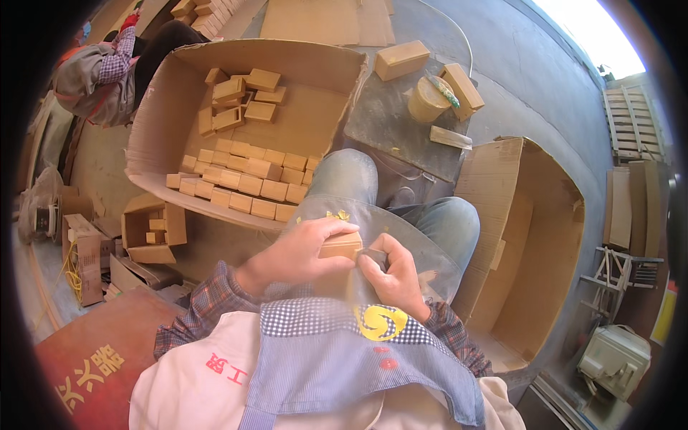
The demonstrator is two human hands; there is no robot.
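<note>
- Left hand (304,251), middle of the frame: we see it wrapped around a light-brown block (340,247), thumb on the near side, fingers over the far side.
- Right hand (394,272), just right of center: curled, thumb and fingers pinching a small dark piece (375,256) at the block's right end (too small for us to tell what it is).
- The block sits above the person's lap, over the apron (322,351).
- Big carton (301,142), upper left to center: we count several rows of blocks (247,183) packed along its near side, plus a loose heap (229,89) at the far side.
- Small carton (177,222), left of center: a few blocks inside.
- Dark low table (380,122), upper center-right: we get a tub (428,99) with a green-and-white item (444,91) across its top, and two larger brown blocks near it.
- Tall carton (527,265), right side: standing open beside the person's knee.
- Co-worker (93,79), upper left edge: checked sleeve, red on one hand.
- Red surface (107,337), lower left: yellow characters on it.
</note>
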